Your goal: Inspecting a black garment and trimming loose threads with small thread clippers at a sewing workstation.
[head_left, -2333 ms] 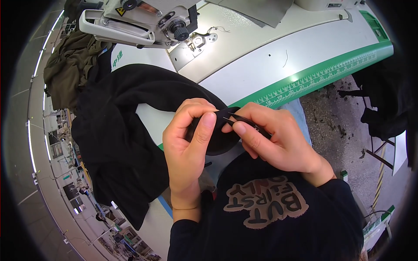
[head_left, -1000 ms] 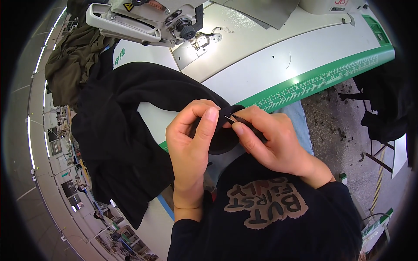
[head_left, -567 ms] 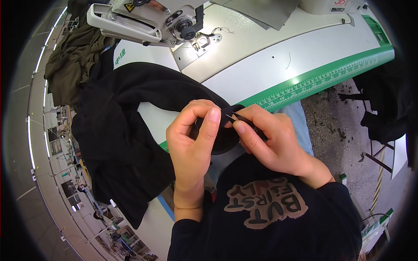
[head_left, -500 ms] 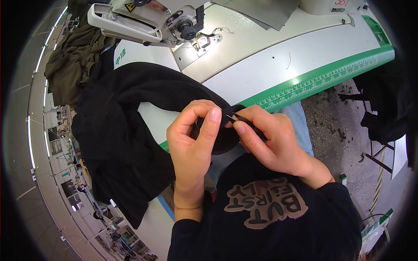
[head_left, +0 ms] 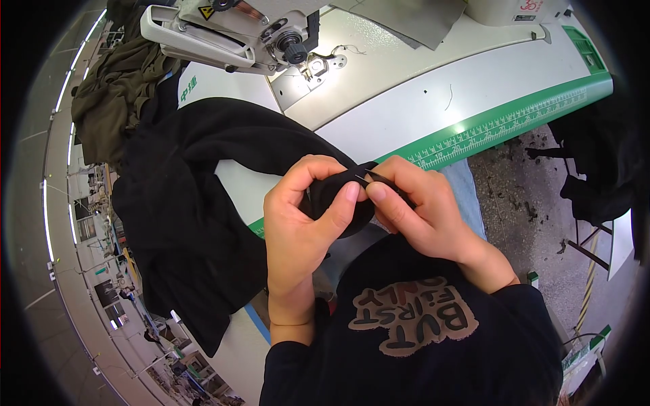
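A black garment [head_left: 196, 176] lies over the left part of the white sewing table, one long narrow part of it reaching to my hands. My left hand [head_left: 301, 210] is closed on the end of that part, thumb and fingers pinching the cloth. In my right hand [head_left: 426, 213] is a pair of dark tweezers [head_left: 380, 180], held between thumb and fingers. Their two thin tips are slightly apart and point left at the cloth beside my left thumb. Whether the tips grip a thread is too small to tell.
Beyond my hands stands a sewing machine [head_left: 271, 37] with its lamp lit. A green ruler strip [head_left: 474, 139] edges the table [head_left: 399, 101]. Grey fabric pieces [head_left: 413, 20] lie at the back. Brown-green cloth [head_left: 112, 101] is heaped far left; dark cloth [head_left: 602, 155] hangs at right.
My left thumb has moved down and right, closer to the tweezer tips. The pinched cloth has shifted slightly, and both hands are nearer each other. The rest of the garment stays put.
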Demonstrator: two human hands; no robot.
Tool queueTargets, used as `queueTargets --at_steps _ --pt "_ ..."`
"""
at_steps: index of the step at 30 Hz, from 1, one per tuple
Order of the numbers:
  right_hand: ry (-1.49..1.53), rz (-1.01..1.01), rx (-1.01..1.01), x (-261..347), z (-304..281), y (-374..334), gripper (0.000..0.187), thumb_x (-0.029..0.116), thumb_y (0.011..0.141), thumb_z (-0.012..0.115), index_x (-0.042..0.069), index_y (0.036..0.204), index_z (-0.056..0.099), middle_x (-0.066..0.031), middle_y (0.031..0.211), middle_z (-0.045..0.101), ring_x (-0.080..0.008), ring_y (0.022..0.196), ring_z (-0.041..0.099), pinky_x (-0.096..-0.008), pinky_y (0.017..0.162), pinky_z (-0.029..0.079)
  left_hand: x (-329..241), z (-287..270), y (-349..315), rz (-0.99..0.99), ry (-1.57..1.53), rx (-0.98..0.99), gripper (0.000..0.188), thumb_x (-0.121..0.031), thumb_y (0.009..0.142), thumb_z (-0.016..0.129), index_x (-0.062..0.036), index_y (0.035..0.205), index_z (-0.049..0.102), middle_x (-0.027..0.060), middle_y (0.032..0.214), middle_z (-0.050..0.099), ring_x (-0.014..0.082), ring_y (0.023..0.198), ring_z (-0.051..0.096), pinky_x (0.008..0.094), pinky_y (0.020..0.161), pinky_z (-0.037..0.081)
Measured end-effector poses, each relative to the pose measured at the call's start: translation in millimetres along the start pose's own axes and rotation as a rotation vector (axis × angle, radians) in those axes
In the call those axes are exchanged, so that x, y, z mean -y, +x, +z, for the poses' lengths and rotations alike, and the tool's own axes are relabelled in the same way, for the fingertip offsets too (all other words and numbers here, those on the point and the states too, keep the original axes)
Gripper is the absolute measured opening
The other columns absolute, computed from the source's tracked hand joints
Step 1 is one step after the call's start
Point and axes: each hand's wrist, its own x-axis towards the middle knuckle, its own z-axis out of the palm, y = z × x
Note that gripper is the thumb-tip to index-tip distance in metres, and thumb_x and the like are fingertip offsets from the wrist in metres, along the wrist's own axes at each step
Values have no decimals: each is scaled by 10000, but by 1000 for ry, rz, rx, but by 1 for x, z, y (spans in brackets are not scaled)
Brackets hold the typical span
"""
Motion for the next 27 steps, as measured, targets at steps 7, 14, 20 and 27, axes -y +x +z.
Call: queueTargets --at_steps 7,14,20,27 --pt "-221 -283 -41 -11 0 3 108 98 971 549 7 938 596 -18 644 572 -78 521 545 -228 482 398 6 -5 3 32 106 10 121 -13 829 712 22 908 627 17 877 621 79 805 567 218 735 455" --pt "340 -306 -205 11 -1 -3 127 84 970 518 -13 929 590 -13 654 584 -74 513 532 -223 485 392 24 -10 13 39 461 -90 99 -26 844 703 22 898 636 9 861 622 75 782 555 220 729 452" --pt "26 -83 -35 5 -14 6 166 110 978 520 -19 934 617 -11 635 571 -61 514 513 -217 492 384 4 -8 8 -51 108 -45 88 -19 863 680 36 914 633 20 877 612 66 803 535 214 719 437" --pt "-88 54 61 12 -8 8 189 144 981 547 -5 929 653 -7 598 545 -60 520 512 -217 501 383 1 -9 7 44 67 -30 87 -32 888 645 50 910 623 40 879 609 93 828 541 226 770 429"
